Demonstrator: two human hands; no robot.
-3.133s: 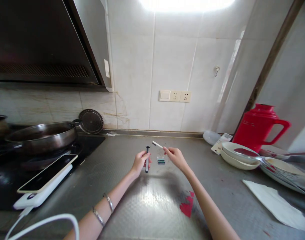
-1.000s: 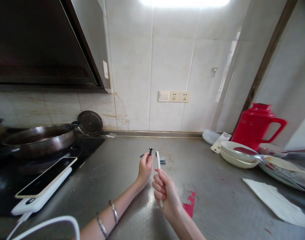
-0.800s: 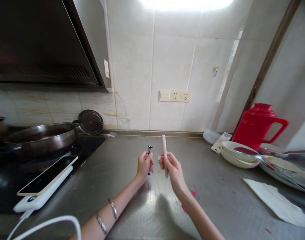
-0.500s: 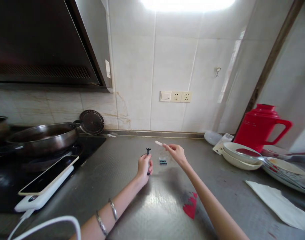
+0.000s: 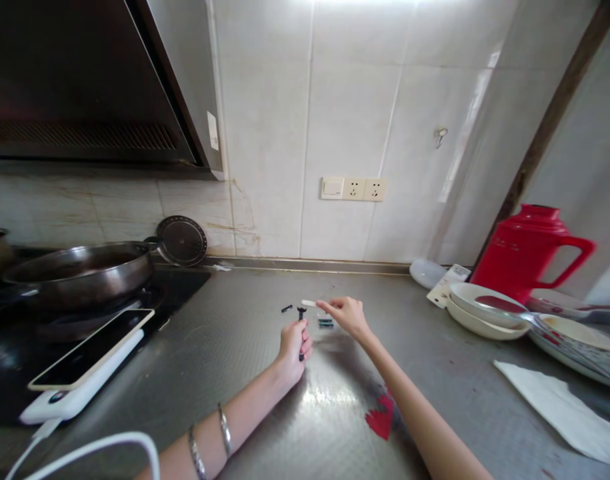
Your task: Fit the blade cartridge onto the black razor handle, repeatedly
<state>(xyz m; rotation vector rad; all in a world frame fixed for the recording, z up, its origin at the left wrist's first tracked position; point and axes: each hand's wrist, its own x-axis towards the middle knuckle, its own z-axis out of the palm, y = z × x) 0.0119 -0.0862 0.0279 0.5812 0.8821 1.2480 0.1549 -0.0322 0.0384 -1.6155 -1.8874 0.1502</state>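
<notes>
My left hand (image 5: 292,345) is wrapped round a black razor handle (image 5: 301,315), upright with its forked head at the top and no blade on it. Between the fingertips of my right hand (image 5: 347,315) is a short, slim white stick (image 5: 309,303); its kind is too small to make out. The stick's tip is close to the fork, and I cannot tell whether they touch. On the counter left of the fork lies a small black razor cartridge (image 5: 287,309). A small clear case with dark blades (image 5: 325,323) lies just below my right fingers.
A steel pan (image 5: 85,273) sits on the black stove at left, near a phone (image 5: 95,350) on a white power bank (image 5: 85,380) with a cable. At right stand bowls (image 5: 479,320), a red flask (image 5: 522,257) and a napkin (image 5: 555,407). Red scraps (image 5: 381,420) lie in front.
The white stick has moved left and down toward the fork of the razor handle. My left hand has shifted slightly right and down, and the black cartridge now shows beside it.
</notes>
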